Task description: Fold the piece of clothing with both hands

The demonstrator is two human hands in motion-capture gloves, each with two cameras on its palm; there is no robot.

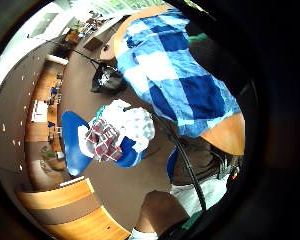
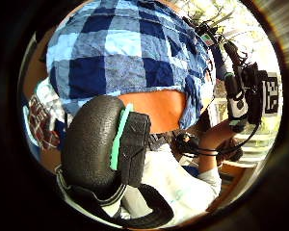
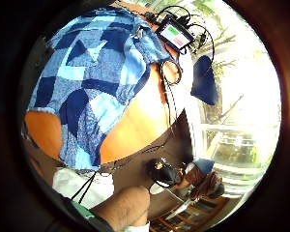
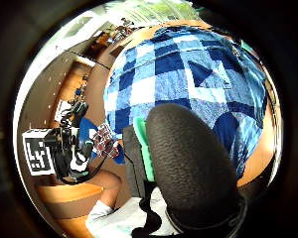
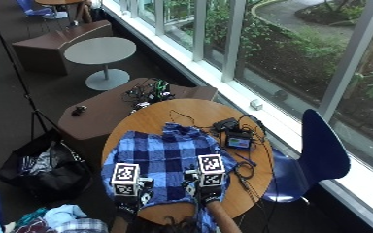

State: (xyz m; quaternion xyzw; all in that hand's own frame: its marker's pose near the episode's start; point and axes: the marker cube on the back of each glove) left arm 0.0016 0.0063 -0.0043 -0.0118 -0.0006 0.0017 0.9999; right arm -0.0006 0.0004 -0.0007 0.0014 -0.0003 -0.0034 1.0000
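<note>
A blue and white checked shirt (image 5: 167,155) lies spread on the round wooden table (image 5: 193,109), and its near hem hangs over the edge by the person. My left hand (image 5: 131,199) hovers over the shirt's near left part. My right hand (image 5: 206,191) hovers over its near right part. Both palm cameras see the whole shirt (image 2: 130,48) (image 4: 188,74) from some way off. The left thumb (image 2: 94,144) and the right thumb (image 4: 188,158) stick out with no cloth between the fingers. Neither hand touches the shirt.
A small device with a lit screen (image 5: 239,141) and tangled cables lie on the table to the right of the shirt. A blue chair (image 5: 319,150) stands at the right. At the left stand a black bag (image 5: 44,170) and a brown bench (image 5: 109,111); other clothes (image 5: 63,221) are piled nearby.
</note>
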